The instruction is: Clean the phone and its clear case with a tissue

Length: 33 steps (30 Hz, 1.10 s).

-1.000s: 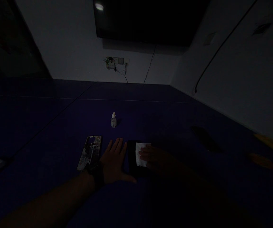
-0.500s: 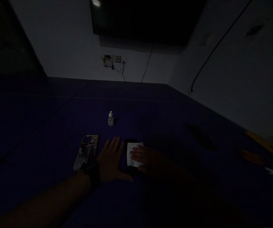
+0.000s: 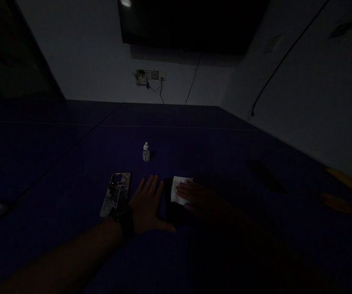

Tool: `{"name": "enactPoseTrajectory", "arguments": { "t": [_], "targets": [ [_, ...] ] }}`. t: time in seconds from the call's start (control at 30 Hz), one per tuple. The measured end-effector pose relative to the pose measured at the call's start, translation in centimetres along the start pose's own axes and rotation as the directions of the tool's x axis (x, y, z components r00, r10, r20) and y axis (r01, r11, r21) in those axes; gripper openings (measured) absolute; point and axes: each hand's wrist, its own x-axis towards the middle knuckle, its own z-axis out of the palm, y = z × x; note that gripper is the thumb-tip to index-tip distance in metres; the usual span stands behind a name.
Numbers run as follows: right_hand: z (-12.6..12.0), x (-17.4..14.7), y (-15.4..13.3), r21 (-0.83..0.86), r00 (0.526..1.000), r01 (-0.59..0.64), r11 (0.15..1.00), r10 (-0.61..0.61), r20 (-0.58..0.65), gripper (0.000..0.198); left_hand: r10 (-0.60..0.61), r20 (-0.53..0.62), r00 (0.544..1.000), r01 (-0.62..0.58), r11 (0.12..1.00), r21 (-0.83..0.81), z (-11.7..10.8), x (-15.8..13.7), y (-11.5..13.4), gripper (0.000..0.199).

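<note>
Seen from the head, the left hand (image 3: 146, 208), a dark watch (image 3: 125, 220) at its wrist, lies palm-down on the blue table (image 3: 142, 261), fingers spread well apart. The right hand (image 3: 198, 198) rests over a white cloth (image 3: 174, 192), its fingers laid out flat rather than clamped, though the dimness hides the gaps. Under the cloth, just beside the left hand, is a flat dark slab (image 3: 171, 210). I'd judge the rubbing to be partway along: the cloth lies on the slab's far part, the near part bare; which parts are done, I can't tell. A patterned phone case (image 3: 116, 194) and an upright dropper bottle (image 3: 146, 155) stay untouched by the fingers.
</note>
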Motion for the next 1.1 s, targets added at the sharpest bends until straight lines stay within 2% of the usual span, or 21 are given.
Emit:
{"name": "enactPoseTrajectory", "arguments": {
  "t": [0.1,0.2,0.3,0.37,0.47,0.57,0.63,0.77,0.83,0.93,1.0,1.1],
  "targets": [
    [-0.3,-0.4,0.2,-0.004,0.998,0.066,0.998,-0.066,-0.006,0.041,-0.002,-0.001,1.000,0.002,1.000,0.000,-0.1,0.0,0.1,0.141],
    [-0.3,-0.3,-0.2,0.028,0.990,0.143,0.989,-0.143,0.016,0.044,-0.016,0.007,1.000,0.016,1.000,0.002,-0.3,0.0,0.3,0.142],
    [-0.2,0.0,-0.2,0.014,0.998,0.059,0.998,-0.060,0.033,0.047,-0.008,0.012,1.000,0.008,1.000,0.006,-0.3,0.0,0.2,0.140],
    [-0.1,-0.1,0.0,-0.003,1.000,0.013,1.000,-0.013,0.003,0.045,0.000,0.010,1.000,0.000,1.000,0.013,-0.3,0.0,0.1,0.140],
    [0.1,-0.4,0.1,0.038,0.996,0.085,0.996,-0.083,-0.040,0.041,0.006,0.000,1.000,-0.006,1.000,0.019,-0.2,0.0,0.0,0.141],
    [0.2,0.1,-0.4,0.094,0.987,0.162,0.982,-0.164,0.006,0.047,0.014,-0.007,1.000,-0.014,1.000,0.021,-0.2,0.0,0.0,0.139],
    [0.3,0.4,-0.6,0.074,0.992,0.120,0.990,-0.123,0.035,0.049,0.009,0.004,1.000,-0.009,1.000,0.019,-0.2,0.0,0.0,0.139],
    [0.2,0.1,0.1,-0.001,0.999,-0.006,1.000,0.006,-0.043,0.040,-0.007,0.022,1.000,0.006,1.000,0.016,-0.2,0.1,0.0,0.141],
    [0.0,0.0,0.1,0.020,0.997,0.046,0.999,-0.045,-0.067,0.038,-0.003,0.021,1.000,0.002,1.000,0.018,-0.1,0.1,-0.1,0.141],
    [0.0,0.5,-0.5,0.080,0.985,0.169,0.982,-0.167,-0.028,0.042,0.013,-0.007,1.000,-0.013,1.000,0.024,0.2,0.0,-0.3,0.139],
    [-0.1,1.0,-0.7,0.069,0.987,0.157,0.985,-0.158,0.006,0.045,0.019,-0.019,1.000,-0.019,1.000,0.024,0.2,0.0,-0.3,0.138],
    [-0.2,0.8,-0.2,0.008,0.998,0.061,0.998,-0.061,-0.024,0.039,0.017,-0.004,1.000,-0.017,1.000,0.021,0.1,0.0,-0.3,0.138]
  ]
}}
